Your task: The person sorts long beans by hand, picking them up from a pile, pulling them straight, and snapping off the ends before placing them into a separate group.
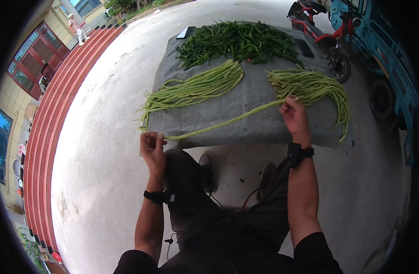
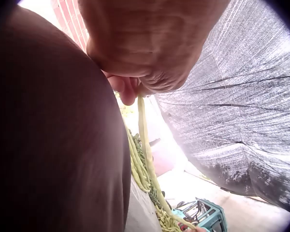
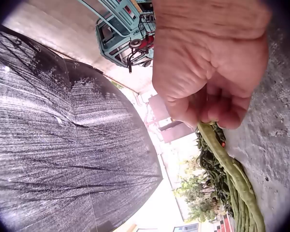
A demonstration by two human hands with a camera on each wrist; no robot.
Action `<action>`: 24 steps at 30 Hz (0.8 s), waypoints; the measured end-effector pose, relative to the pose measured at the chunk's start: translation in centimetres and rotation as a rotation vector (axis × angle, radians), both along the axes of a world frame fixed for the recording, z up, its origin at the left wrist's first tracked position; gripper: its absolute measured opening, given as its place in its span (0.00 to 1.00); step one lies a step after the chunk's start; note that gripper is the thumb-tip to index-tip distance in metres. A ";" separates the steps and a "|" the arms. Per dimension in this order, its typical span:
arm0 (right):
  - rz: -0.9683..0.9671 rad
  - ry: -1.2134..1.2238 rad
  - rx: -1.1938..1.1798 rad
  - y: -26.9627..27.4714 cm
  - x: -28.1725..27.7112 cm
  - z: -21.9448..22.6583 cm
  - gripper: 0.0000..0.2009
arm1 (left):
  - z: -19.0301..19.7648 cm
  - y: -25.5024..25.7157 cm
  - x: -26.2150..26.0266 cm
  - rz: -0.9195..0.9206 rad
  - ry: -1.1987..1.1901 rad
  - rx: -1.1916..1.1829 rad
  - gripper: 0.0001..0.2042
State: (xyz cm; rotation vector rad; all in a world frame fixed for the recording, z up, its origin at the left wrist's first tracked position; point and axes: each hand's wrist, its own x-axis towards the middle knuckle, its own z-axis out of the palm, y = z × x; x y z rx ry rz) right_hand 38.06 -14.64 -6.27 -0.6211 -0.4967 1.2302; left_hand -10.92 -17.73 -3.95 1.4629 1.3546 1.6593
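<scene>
A single long bean point(image 1: 228, 122) stretches between both hands over the near edge of the grey cloth. My left hand point(image 1: 153, 147) pinches its left end, close to my knee. The other end is pinched between the thumb and fingers of my right hand point(image 1: 294, 114), beside the right bean pile. In the right wrist view the long bean point(image 3: 227, 164) runs down from the fingertips. A bundle of long beans point(image 1: 196, 86) lies at the left of the cloth, and a second pile of long beans point(image 1: 310, 84) at the right, its tips hanging toward the near edge.
A heap of green peppers point(image 1: 237, 42) covers the far part of the grey cloth point(image 1: 173, 68). A dark flat phone-like object point(image 1: 304, 48) lies at its right. Beyond stand a red electric bike point(image 1: 323, 34) and a blue cargo tricycle point(image 1: 383, 50). Red steps point(image 1: 58, 123) rise at left.
</scene>
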 end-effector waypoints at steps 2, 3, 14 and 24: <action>0.012 -0.001 0.009 0.1 -0.2 0.1 0.04 | -0.1 0.5 -0.4 0.007 -0.009 0.011 0.08; 0.013 -0.003 0.014 0.2 -0.3 0.1 0.04 | -0.3 0.8 -0.6 0.012 -0.014 0.018 0.09; -0.082 -0.516 -0.151 1.5 -1.4 -0.6 0.06 | 1.8 3.5 -1.3 0.092 0.298 -0.465 0.33; -0.011 -0.295 -0.049 1.3 -2.1 0.8 0.08 | 3.4 4.3 1.7 0.179 0.667 -0.288 0.25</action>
